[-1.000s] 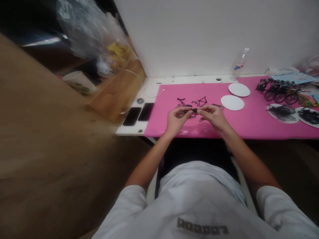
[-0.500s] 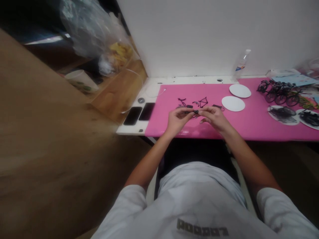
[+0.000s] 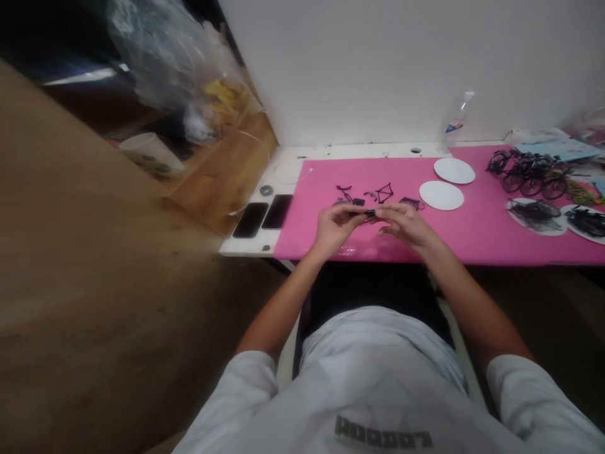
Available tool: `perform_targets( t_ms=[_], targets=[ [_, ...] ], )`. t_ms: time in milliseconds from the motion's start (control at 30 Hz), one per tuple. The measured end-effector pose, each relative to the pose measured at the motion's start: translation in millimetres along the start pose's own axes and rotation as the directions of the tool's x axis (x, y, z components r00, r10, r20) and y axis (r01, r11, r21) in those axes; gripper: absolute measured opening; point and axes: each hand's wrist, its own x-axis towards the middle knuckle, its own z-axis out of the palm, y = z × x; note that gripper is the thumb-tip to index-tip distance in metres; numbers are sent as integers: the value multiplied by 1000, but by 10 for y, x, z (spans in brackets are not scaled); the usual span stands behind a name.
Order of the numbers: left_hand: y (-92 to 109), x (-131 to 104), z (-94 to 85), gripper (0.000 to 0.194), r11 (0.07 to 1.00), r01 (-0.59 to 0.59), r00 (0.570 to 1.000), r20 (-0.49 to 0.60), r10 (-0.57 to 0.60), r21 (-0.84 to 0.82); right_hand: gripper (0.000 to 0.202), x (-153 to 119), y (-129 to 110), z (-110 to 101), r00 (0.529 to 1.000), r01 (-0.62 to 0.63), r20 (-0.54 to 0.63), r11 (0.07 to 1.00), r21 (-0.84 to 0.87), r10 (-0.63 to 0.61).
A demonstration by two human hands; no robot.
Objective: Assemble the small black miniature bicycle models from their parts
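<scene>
Between the fingertips of both hands is a small black part (image 3: 370,213), too small to identify. My left hand (image 3: 334,226) pinches it from the left, and my right hand (image 3: 404,222) grips its other side with thumb and forefinger. Both hands are held just above the pink table cover (image 3: 359,173). Right behind them lie small black model-bicycle pieces: a bicycle frame (image 3: 385,192), a forked piece (image 3: 343,189) and a dark flat piece (image 3: 412,203) beyond my right hand. My fingers hide some of the pieces.
Two white plates (image 3: 442,196) lie right of centre. Several assembled model bicycles (image 3: 529,173) stand far right, behind plates of black parts (image 3: 534,214). Two phones (image 3: 251,220) lie on the left, near a white cable (image 3: 293,181). A clear bottle (image 3: 457,123) stands by the wall.
Both hands keep their pinch on the black part, which appears slightly turned and shows more of itself between the fingertips. The whole view has shifted a little.
</scene>
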Motion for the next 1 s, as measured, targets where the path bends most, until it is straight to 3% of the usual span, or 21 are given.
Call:
perform_targets(
  t_ms=[267,467,667,1000],
  targets=[
    [33,4,-25,25,992,-64,998,16,62,113,43,6,15,32,992,123,-8,976,-181,-127],
    [41,29,-65,17,979,-162,987,34,159,126,49,23,23,52,990,137,13,964,-228,-137],
    [-4,38,-58,18,979,-165,986,12,165,118,49,24,40,57,989,146,31,960,-239,-143],
    [-64,30,-51,6,954,-265,964,1,268,141,48,28,83,91,987,163,43,941,-296,-157]
  ],
)
